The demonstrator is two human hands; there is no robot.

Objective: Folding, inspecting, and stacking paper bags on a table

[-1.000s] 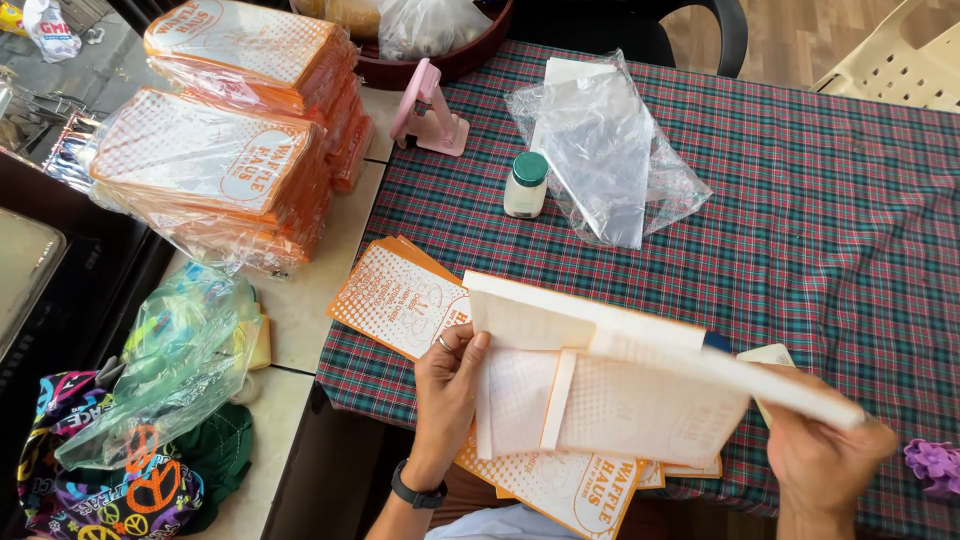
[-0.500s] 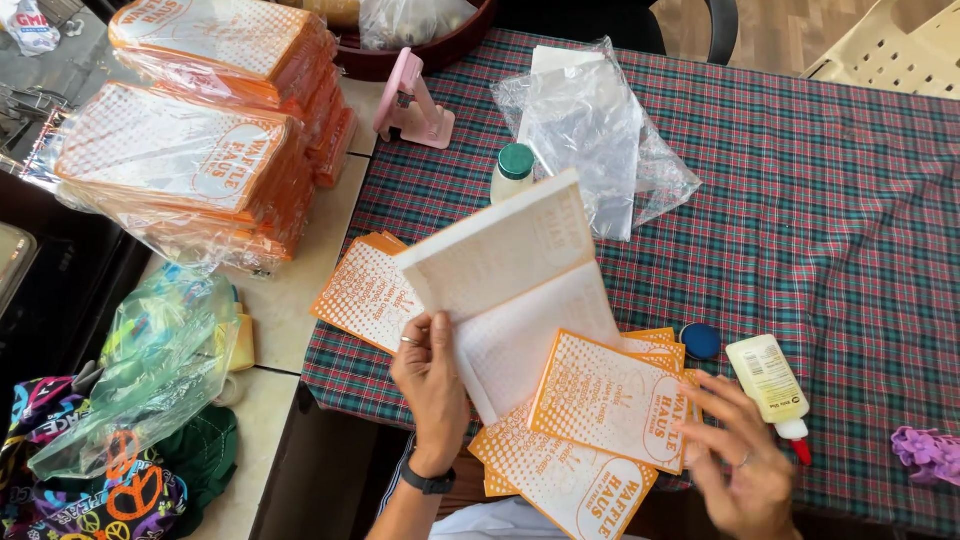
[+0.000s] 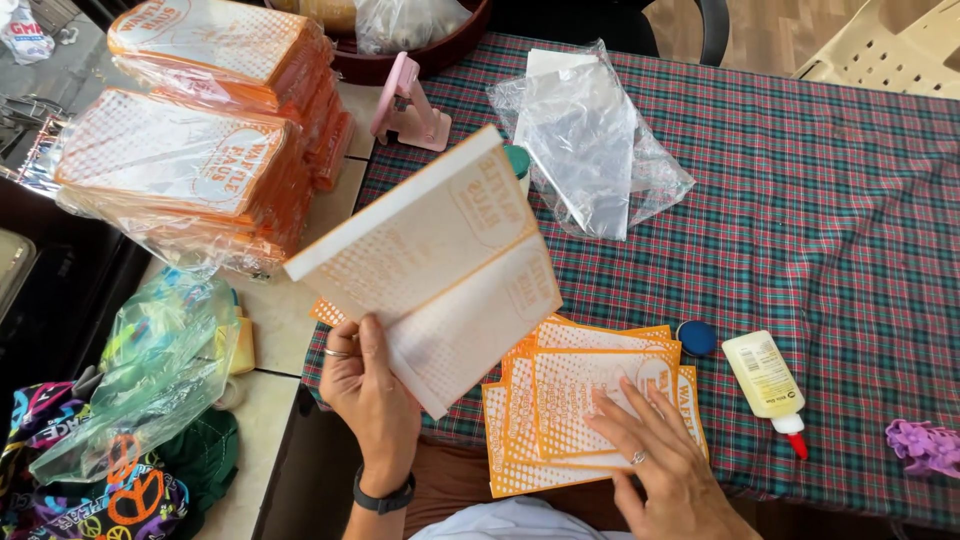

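My left hand (image 3: 368,392) holds a folded white paper bag with orange dotted print (image 3: 430,260), lifted and tilted above the table's near edge. My right hand (image 3: 660,455) lies flat, fingers spread, on a small stack of flat orange-and-white paper bags (image 3: 580,400) at the front of the plaid tablecloth (image 3: 800,200). Another flat bag (image 3: 325,312) peeks out beneath the lifted one. To the right of the stack lie a blue cap (image 3: 696,337) and a glue bottle with a red tip (image 3: 768,385).
Plastic-wrapped bundles of the same bags (image 3: 190,160) are piled at the left. A pink stand (image 3: 410,105), a clear plastic bag (image 3: 590,140), a dark tray (image 3: 420,50), a green plastic bag (image 3: 150,360) and a purple object (image 3: 925,445) lie around.
My left hand has raised and turned the folded bag toward the upper left. My right hand let go of it, moved down and now presses on the flat stack.
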